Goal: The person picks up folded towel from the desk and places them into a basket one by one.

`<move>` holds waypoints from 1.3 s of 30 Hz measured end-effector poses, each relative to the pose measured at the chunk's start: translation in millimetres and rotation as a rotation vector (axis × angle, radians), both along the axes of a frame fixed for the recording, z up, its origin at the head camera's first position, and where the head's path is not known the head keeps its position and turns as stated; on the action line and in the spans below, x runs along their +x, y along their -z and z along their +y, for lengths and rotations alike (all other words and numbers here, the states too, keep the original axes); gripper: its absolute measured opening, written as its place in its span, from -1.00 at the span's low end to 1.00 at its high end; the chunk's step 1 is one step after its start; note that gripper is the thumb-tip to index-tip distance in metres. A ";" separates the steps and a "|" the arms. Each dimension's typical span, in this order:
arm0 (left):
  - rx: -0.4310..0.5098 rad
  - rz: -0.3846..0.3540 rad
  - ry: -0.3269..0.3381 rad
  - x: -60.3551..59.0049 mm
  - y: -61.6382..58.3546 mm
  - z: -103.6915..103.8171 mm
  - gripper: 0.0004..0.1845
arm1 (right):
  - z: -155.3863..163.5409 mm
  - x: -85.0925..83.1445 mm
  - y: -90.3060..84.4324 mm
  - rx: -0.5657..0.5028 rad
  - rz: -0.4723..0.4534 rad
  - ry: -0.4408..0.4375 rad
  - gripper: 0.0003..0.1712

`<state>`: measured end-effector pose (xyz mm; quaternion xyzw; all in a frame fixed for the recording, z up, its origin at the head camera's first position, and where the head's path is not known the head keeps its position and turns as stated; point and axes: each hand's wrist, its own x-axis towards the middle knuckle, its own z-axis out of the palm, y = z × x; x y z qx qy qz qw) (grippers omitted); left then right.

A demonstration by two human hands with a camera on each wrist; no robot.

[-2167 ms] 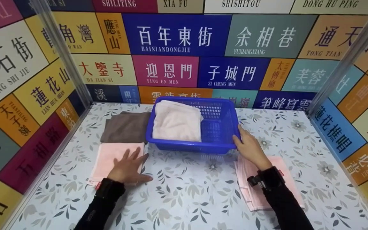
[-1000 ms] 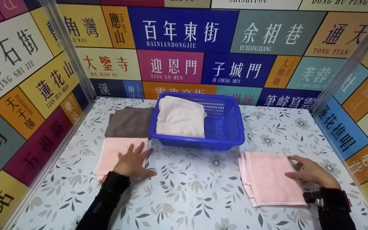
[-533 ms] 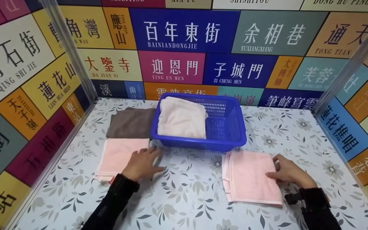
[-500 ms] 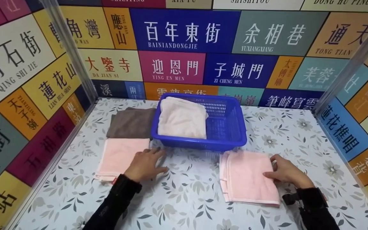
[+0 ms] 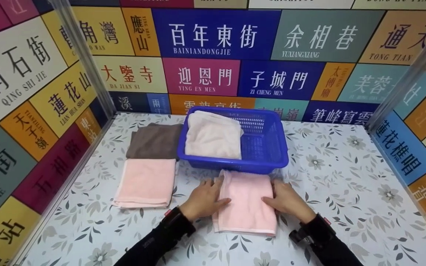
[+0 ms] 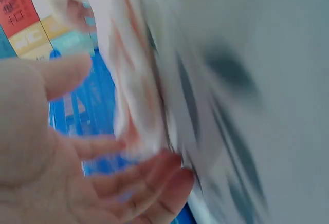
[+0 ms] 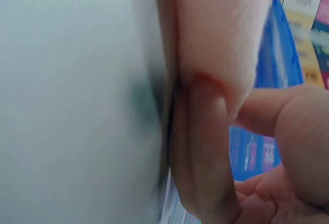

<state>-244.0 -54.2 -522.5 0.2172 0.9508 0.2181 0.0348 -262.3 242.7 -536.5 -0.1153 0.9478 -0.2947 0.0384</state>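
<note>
Seen from the head camera, a folded pink towel [image 5: 246, 203] lies on a floral-patterned table [image 5: 346, 192], just in front of a blue plastic basket [image 5: 268, 147] and nearly touching its near wall. The person's left hand [image 5: 203, 199] sits at the towel's left edge, thumb lying on top of the cloth and fingers along its side. The right hand [image 5: 287, 201] mirrors it at the right edge, thumb on the cloth. Both sleeves are black. From above it is hard to tell how firmly either hand holds. The right wrist camera, very close and blurred, shows more: fingers [image 7: 200, 152] are tucked under the pink fold with the thumb over it, so this hand pinches the towel's edge. The left wrist camera, also smeared, shows the left palm with its fingers [image 6: 149, 183] loosely extended and their tips against the towel's edge; it touches rather than grasps. Only the head view shows the surroundings: a white folded towel [image 5: 213, 140] fills the basket's left half, a brown towel [image 5: 154, 146] lies left of the basket, and a second pink towel [image 5: 146, 183] lies just in front of the brown one. Walls of coloured street-name signs enclose the table.
</note>
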 end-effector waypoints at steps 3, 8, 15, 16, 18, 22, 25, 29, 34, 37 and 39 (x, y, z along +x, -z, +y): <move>0.074 -0.024 -0.024 -2.7 3.5 12.0 -0.09 | -13.3 1.5 -2.3 -0.018 -0.009 -0.022 -0.27; 0.223 -0.090 0.000 -5.8 9.3 17.2 0.00 | -22.9 6.6 -3.7 -0.039 -0.039 -0.033 -0.11; 0.396 -0.115 0.037 -9.3 13.7 12.5 0.13 | -25.3 10.8 -3.5 -0.074 -0.033 -0.067 0.03; 0.414 -0.115 0.044 -9.6 13.7 12.0 0.15 | -25.7 10.9 -3.7 -0.075 -0.024 -0.072 0.05; 0.439 -0.122 0.061 -9.6 13.1 11.1 0.19 | -26.8 11.2 -4.2 -0.091 -0.013 -0.084 0.12; 0.407 -0.108 0.131 -7.8 10.8 8.7 0.03 | -27.4 12.6 -6.4 -0.110 0.011 -0.144 0.13; 0.361 -0.102 0.165 -6.8 8.4 7.2 -0.35 | -25.2 14.1 -10.2 -0.085 0.028 -0.205 -0.11; 0.341 -0.143 0.147 -5.1 1.1 7.0 -0.66 | -19.4 15.8 -21.1 -0.052 0.024 -0.268 -0.49; 0.365 -0.128 0.145 2.2 -20.3 5.0 -0.65 | -12.7 21.7 -47.5 -0.057 0.019 -0.278 -0.63; 0.410 -0.068 0.168 7.0 -34.0 2.3 -0.64 | -10.5 27.5 -64.8 -0.046 0.056 -0.261 -0.63; 0.442 -0.023 0.185 8.5 -41.7 1.4 -0.64 | -9.4 30.5 -74.0 -0.049 0.091 -0.249 -0.63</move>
